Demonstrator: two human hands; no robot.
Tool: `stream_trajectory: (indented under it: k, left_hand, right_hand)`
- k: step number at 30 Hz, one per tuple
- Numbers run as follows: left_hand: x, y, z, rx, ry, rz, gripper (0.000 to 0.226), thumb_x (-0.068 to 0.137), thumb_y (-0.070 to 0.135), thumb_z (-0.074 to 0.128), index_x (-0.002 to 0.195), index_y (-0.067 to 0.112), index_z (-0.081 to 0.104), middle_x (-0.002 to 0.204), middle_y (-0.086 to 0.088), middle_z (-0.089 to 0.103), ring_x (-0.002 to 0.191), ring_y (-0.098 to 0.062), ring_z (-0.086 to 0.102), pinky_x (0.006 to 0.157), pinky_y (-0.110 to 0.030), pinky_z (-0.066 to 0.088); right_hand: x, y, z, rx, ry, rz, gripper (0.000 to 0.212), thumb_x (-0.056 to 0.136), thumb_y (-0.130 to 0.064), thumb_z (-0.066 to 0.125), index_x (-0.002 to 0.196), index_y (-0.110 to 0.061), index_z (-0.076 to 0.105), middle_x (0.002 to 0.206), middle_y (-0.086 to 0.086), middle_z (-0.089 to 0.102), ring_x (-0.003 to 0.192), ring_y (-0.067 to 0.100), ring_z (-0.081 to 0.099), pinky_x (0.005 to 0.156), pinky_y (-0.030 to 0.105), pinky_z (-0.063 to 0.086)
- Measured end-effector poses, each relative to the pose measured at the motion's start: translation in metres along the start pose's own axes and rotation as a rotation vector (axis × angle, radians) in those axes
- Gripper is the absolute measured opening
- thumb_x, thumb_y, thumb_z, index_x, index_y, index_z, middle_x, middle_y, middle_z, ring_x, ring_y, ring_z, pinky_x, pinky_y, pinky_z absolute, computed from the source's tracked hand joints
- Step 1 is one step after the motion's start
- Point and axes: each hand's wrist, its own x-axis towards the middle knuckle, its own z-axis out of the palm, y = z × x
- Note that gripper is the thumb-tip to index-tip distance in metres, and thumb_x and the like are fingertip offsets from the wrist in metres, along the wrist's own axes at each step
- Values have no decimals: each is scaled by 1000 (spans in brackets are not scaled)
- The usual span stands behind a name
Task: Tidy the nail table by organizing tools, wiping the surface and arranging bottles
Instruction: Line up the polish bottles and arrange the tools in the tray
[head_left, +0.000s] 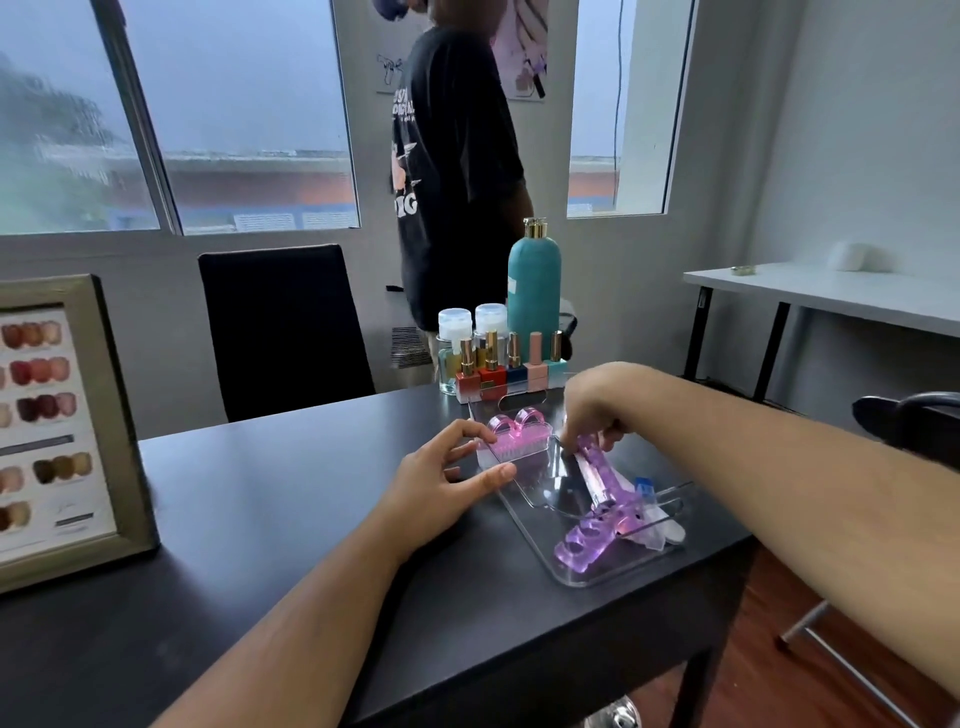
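Black bench (291, 519) fills the lower view, with a wooden floor showing past its right edge. Nearest on it, at the right, lies a clear acrylic tray (571, 579). At the tray's near corner lies a second purple separator (576, 545) with round holes, and just beside it to the right are a small blue-capped item (644, 488) and a clear piece that is too blurred to name.

A purple toe separator (610, 493) stretches from there toward the far side of the tray. The right hand (592, 410) reaches in from the right, and its grip is closed on the far end of this separator, fingertips pinching it.

The left hand (441, 480) rests at the tray's left edge. Its grip is open, fingers spread and holding nothing, with the thumb on the tray rim and the fingertips close to a pink nail brush (514, 447) at the tray's far left.

Beyond the tray, a row of nail polish bottles (491, 371) stands at the bench's far edge. Behind them are two pump dispenser jars (454, 332) and a tall teal bottle (534, 291) with a gold cap.

At the left, a framed nail colour chart (52, 426) stands upright on the bench. Behind the bench are a black chair (280, 327), a person in a black T-shirt (452, 171), a white table (831, 296) at the right and windows (234, 104).
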Motion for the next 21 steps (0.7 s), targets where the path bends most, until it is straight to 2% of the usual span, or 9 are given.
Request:
stream_trajectory:
  k: [4, 7, 11, 14, 17, 21]
  left_hand:
    - [0, 1, 0, 5, -4, -2, 49, 56, 74, 63, 97, 48, 55, 114, 33, 52, 119, -4, 49, 99, -25, 41]
    - [0, 1, 0, 10, -3, -1, 48, 56, 73, 63, 97, 48, 55, 113, 34, 52, 117, -3, 49, 99, -24, 41]
    - [0, 2, 0, 12, -7, -4, 48, 55, 75, 63, 96, 49, 54, 117, 26, 54, 119, -4, 49, 101, -27, 42]
    - [0, 3, 0, 24, -13, -6, 46, 56, 74, 62, 95, 51, 53, 121, 19, 53, 120, -6, 48, 103, -30, 42]
    - [0, 4, 0, 29, -18, -15, 48, 55, 75, 61, 95, 51, 53, 124, 17, 52, 121, -7, 47, 104, -32, 42]
    - [-1, 4, 0, 7, -7, -5, 51, 54, 74, 63, 97, 47, 55, 126, 16, 54, 122, -8, 49, 104, -32, 43]
  right_hand:
    - [1, 1, 5, 36, 55, -4, 32, 88, -27, 66, 66, -8, 53, 67, 4, 53, 46, 10, 50, 29, 10, 34]
    - [-4, 9, 5, 179, 129, -59, 36, 90, -27, 63, 65, -4, 51, 63, 6, 55, 35, 11, 52, 30, 12, 36]
    - [-18, 19, 10, 364, 32, -131, 33, 99, -30, 44, 86, -4, 60, 72, 9, 60, 51, 16, 55, 40, 21, 43]
    - [-24, 22, 16, 359, -27, -189, 22, 94, -31, 55, 87, -10, 58, 79, 7, 60, 62, 16, 58, 41, 20, 46]
    - [-26, 25, 18, 375, -86, -233, 19, 86, -28, 69, 87, -14, 56, 78, 2, 62, 63, 11, 57, 43, 18, 47]
    - [-26, 32, 13, 400, -27, -291, 18, 80, -22, 75, 85, -15, 59, 74, -2, 64, 64, 9, 55, 49, 17, 45]
